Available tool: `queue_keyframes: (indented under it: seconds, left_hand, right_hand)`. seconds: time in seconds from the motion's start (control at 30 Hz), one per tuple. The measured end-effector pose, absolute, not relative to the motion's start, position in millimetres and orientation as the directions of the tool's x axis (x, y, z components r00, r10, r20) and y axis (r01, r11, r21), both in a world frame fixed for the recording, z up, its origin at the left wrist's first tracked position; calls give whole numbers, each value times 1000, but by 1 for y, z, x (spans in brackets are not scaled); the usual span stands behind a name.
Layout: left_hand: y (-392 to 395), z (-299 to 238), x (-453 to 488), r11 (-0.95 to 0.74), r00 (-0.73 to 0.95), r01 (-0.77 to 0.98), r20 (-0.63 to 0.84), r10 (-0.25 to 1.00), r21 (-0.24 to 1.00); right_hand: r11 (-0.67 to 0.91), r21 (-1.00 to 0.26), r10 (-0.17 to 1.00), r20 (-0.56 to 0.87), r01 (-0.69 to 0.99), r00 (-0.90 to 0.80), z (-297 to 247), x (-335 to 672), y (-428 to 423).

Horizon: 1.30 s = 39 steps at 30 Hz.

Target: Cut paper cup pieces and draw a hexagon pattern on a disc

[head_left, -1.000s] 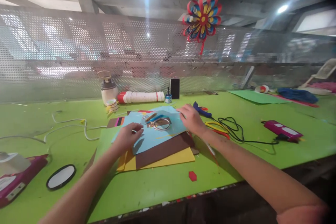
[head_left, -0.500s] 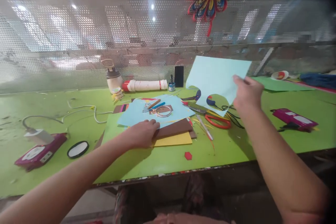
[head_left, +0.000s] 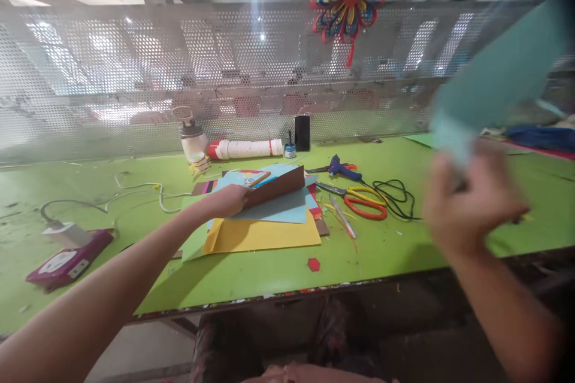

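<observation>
My left hand (head_left: 229,199) grips the near edge of a brown paper sheet (head_left: 276,186) and tilts it up off a stack of coloured sheets, with a yellow sheet (head_left: 263,236) and a light blue sheet (head_left: 281,209) lying under it. My right hand (head_left: 471,203), blurred by motion, is raised at the right and holds a light blue paper sheet (head_left: 498,78) up in the air. Small tools rest on top of the lifted sheets by a wooden stick (head_left: 259,179).
Orange-handled scissors (head_left: 359,200), a blue glue gun (head_left: 344,167) and a black cable (head_left: 395,194) lie right of the stack on the green table (head_left: 135,287). A white roll (head_left: 247,148), a bottle (head_left: 192,140) and a black box (head_left: 302,132) stand at the back. A pink device (head_left: 69,257) lies left.
My right hand has swung the light blue sheet further right and up. My left hand has lifted the brown sheet's edge, exposing more yellow paper.
</observation>
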<state>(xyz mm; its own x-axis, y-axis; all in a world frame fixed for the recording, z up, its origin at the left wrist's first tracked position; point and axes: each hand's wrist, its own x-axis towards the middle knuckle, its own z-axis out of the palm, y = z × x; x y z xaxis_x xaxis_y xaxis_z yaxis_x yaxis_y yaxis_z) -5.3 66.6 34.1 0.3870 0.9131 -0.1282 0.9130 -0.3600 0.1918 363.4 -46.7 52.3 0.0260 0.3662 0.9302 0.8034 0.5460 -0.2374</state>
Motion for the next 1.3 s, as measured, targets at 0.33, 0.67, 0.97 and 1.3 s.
queue_keyframes:
  seconds: [0.33,0.67,0.97,1.3]
  left_hand:
    - [73,45,-10,-278,290,938,-32,956,205]
    - [65,43,-4,-257,258,947,20,966,194]
    - [55,29,-3,-296,294,947,31,955,123]
    - [43,31,0,-336,333,939,59,941,72]
  right_hand:
    - [894,26,362,547,448,-754,-33,248,-34]
    - [841,-29,506,400,541,-765,-19,241,-18]
    - [743,124,608,287,658,-740,-14,209,-23]
    - [737,147,624,224,659,-748,-19,198,-22]
